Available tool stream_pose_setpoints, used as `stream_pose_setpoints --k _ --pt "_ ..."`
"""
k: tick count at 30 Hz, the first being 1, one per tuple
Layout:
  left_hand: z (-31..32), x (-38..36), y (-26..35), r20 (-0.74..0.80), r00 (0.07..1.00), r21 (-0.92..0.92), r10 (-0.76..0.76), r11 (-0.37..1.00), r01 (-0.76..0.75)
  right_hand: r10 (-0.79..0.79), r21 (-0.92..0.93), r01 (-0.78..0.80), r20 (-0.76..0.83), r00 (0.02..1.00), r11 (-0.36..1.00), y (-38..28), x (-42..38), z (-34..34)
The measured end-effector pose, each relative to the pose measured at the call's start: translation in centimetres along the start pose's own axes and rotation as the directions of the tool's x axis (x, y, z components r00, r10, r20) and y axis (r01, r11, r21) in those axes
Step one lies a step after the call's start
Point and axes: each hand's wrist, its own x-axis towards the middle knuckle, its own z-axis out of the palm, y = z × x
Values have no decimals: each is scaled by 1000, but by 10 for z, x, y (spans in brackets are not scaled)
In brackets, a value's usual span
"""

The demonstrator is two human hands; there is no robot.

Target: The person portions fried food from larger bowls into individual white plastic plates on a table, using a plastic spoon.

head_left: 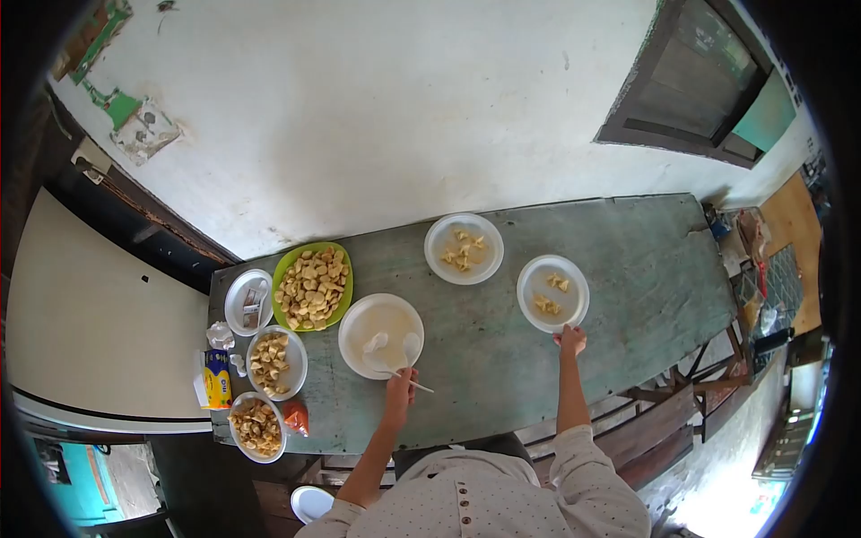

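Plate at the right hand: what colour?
White. The plate at the right hand shows clearly in the head view, the only one here.

Head cam looks fwd/down; v. wide, above table [646, 269].

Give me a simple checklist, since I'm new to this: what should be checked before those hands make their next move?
1. Right hand on the rightmost dish: ok, it touches the near side of the rim.
2. Yellowish pieces in that dish lie inside its rim: ok.
3. Left hand grip at the large white dish: cannot tell whether it holds the rim, a utensil or both.
4. Room between the rightmost dish and the far dish: ok, they stand apart.
5. Near-left dish fully on the table: not ok, it seems to reach past the near edge.
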Motion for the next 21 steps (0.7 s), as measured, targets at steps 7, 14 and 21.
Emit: stream_pose_setpoints --k 7,14,21 --pt "47 -1 -14 -134 990 -60 45 997 -54 -21 -40 22 28 999 999 -58 54 83" --pt "58 -5 -16 -207 978 -75 -22 997 7 -158 -69 168 130 979 983 -73 46 128" --pt "64 7 -5 -230 973 -63 27 997 -43 -222 -58 235 168 960 970 -70 35 137"
